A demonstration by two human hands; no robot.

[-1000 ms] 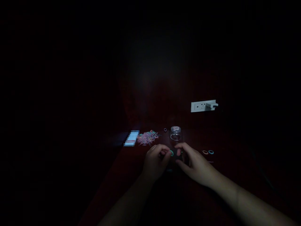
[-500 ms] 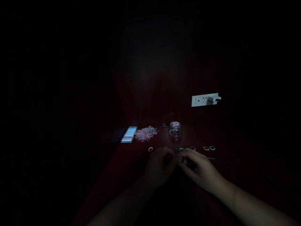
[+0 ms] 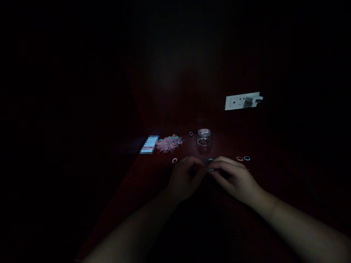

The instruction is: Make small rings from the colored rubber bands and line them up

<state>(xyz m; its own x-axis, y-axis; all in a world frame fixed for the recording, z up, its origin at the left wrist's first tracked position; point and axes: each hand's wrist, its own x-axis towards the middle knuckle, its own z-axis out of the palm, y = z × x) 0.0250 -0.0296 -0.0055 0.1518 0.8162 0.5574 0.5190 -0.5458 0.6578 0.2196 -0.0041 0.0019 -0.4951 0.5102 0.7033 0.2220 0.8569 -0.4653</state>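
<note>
My left hand [image 3: 186,177] and my right hand [image 3: 236,177] meet at the fingertips over the dark red table. Between them is a small green band [image 3: 210,169], pinched by the fingers of both hands. Another green ring [image 3: 210,160] lies just beyond the fingertips. To the left of my left hand rests a pink ring [image 3: 174,160]. An orange ring [image 3: 239,159] and a blue ring [image 3: 247,158] lie side by side past my right hand.
A lit phone [image 3: 149,144] lies at the left, touching a pile of colourful bands [image 3: 169,143]. Behind my hands stands a clear lidded jar [image 3: 204,138], with a small purple ring [image 3: 191,133] beside it. A socket panel [image 3: 241,101] holds a plug.
The whole view has shifted, so the table things and both hands appear higher. The green band between my fingers looks flatter, and my right hand now covers the ring that showed behind it.
</note>
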